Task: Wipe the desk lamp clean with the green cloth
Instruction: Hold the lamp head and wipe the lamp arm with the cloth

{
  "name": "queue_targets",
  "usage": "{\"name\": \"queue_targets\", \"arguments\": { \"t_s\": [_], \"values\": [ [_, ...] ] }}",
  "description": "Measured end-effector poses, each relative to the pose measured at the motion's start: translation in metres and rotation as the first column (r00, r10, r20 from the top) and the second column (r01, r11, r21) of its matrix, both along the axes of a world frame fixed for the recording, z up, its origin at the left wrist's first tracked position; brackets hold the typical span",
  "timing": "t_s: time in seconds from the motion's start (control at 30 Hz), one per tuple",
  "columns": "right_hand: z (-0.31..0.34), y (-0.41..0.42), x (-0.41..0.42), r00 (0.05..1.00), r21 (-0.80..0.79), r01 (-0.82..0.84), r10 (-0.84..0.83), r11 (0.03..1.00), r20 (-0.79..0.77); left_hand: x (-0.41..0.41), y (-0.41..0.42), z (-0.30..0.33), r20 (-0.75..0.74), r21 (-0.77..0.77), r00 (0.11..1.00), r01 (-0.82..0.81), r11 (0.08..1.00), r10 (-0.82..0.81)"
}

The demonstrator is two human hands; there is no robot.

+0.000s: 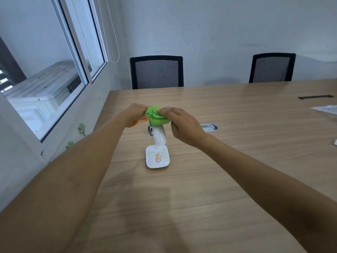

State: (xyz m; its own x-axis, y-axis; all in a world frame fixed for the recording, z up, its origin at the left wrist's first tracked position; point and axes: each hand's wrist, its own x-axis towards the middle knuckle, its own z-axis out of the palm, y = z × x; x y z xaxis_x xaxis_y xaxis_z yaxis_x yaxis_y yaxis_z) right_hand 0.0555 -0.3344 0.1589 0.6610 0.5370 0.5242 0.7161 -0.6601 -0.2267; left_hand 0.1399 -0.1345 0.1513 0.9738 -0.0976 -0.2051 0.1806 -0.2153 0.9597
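Observation:
A small white desk lamp (159,137) stands on the wooden table (237,161); its square white base (157,158) carries a pink ring mark and some crumbs. The green cloth (156,115) is bunched over the top of the lamp and hides its head. My right hand (182,125) grips the cloth from the right, with fingers pressed on its top. My left hand (135,114) holds the cloth's left side; a bit of orange shows under its palm.
Two black mesh chairs (156,72) (272,68) stand behind the table's far edge. A metal cable grommet (209,127) sits just right of the lamp. A window (45,79) runs along the left wall. Papers (326,109) lie at the right edge.

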Motion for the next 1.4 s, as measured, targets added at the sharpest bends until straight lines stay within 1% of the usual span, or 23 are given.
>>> {"name": "queue_targets", "arguments": {
  "t_s": [0.07,0.1,0.17,0.27,0.33,0.37,0.43,0.5,0.53,0.6,0.7,0.77,0.83,0.93,1.0,1.07,1.13,1.17,1.23,1.3,1.33,1.4],
  "values": [
    [-0.002,0.003,-0.005,0.998,-0.058,-0.068,0.068,0.996,0.003,-0.003,-0.001,0.002,0.012,-0.02,1.0,0.009,1.0,-0.008],
    [-0.003,0.003,-0.01,0.994,-0.085,-0.099,0.102,0.991,0.034,-0.005,-0.002,0.004,0.014,-0.007,1.0,0.012,1.0,-0.012],
    [-0.008,0.0,-0.023,0.976,-0.154,-0.148,0.17,0.977,0.137,-0.005,-0.003,0.005,0.001,0.022,1.0,0.024,0.999,-0.024],
    [-0.016,-0.009,-0.047,0.918,-0.27,-0.221,0.293,0.937,0.268,-0.003,-0.002,0.005,-0.028,0.012,1.0,0.006,1.0,-0.006],
    [-0.017,-0.011,-0.051,0.882,-0.268,-0.264,0.344,0.927,0.322,-0.003,-0.002,0.005,-0.031,0.001,0.999,-0.008,1.0,0.008],
    [-0.014,-0.011,-0.048,0.884,-0.24,-0.258,0.329,0.936,0.332,-0.002,-0.002,0.004,-0.029,-0.003,1.0,-0.01,1.0,0.009],
    [-0.007,-0.006,-0.033,0.93,-0.119,-0.191,0.218,0.974,0.295,-0.003,0.001,0.003,-0.012,-0.013,1.0,0.001,1.0,-0.001],
    [0.001,-0.002,-0.015,0.983,0.034,-0.091,0.084,0.995,0.164,-0.001,0.003,0.002,-0.002,0.016,1.0,0.007,1.0,-0.007],
    [0.002,-0.001,-0.007,0.995,0.074,-0.041,0.034,0.996,0.091,-0.001,0.002,0.002,-0.008,0.03,1.0,-0.001,1.0,0.002],
    [0.001,0.0,0.001,1.0,0.049,0.005,-0.006,0.999,0.002,-0.003,0.0,0.004,-0.029,0.025,0.999,-0.018,1.0,0.019],
    [-0.013,-0.001,-0.004,0.997,-0.054,-0.071,0.069,0.996,-0.03,-0.007,-0.002,0.008,-0.025,-0.018,1.0,0.009,1.0,-0.009],
    [-0.023,-0.006,-0.012,0.994,-0.102,-0.106,0.103,0.989,-0.039,-0.009,-0.003,0.011,-0.023,-0.004,1.0,0.019,1.0,-0.019],
    [-0.029,-0.016,-0.022,0.99,-0.15,-0.138,0.138,0.979,-0.011,-0.007,-0.002,0.011,-0.032,0.029,0.999,0.012,0.999,-0.012],
    [-0.029,-0.03,-0.034,0.98,-0.197,-0.136,0.162,0.971,0.119,-0.006,-0.004,0.011,-0.045,0.033,0.999,0.022,0.999,-0.02],
    [-0.025,-0.031,-0.034,0.976,-0.137,-0.107,0.13,0.985,0.173,-0.007,-0.007,0.012,-0.035,0.039,0.999,0.017,0.999,-0.016],
    [-0.015,-0.028,-0.028,0.977,-0.024,-0.052,0.055,0.998,0.205,-0.006,-0.008,0.011,-0.023,0.035,1.0,0.0,0.999,0.001],
    [-0.006,-0.023,-0.019,0.982,0.062,-0.008,-0.004,0.998,0.188,-0.006,-0.01,0.01,-0.013,0.034,0.999,-0.042,0.999,0.043],
    [-0.004,-0.02,-0.014,0.985,0.08,0.006,-0.02,0.997,0.172,-0.008,-0.01,0.011,-0.011,0.039,0.999,-0.052,0.998,0.052],
    [-0.006,-0.012,-0.008,0.991,0.064,0.013,-0.021,0.998,0.135,-0.01,-0.01,0.012,-0.008,0.037,1.0,-0.017,0.999,0.017],
    [-0.012,-0.006,-0.01,0.99,0.005,-0.029,0.028,1.0,0.14,-0.012,-0.009,0.013,0.014,0.024,1.0,0.016,1.0,-0.017],
    [-0.016,-0.004,-0.014,0.984,-0.03,-0.061,0.066,0.998,0.167,-0.012,-0.009,0.013,0.037,0.038,0.999,0.027,0.999,-0.028],
    [-0.024,-0.006,-0.027,0.95,-0.101,-0.12,0.143,0.988,0.276,-0.011,-0.008,0.012,0.059,0.087,0.998,0.013,0.996,-0.018]
  ]
}}
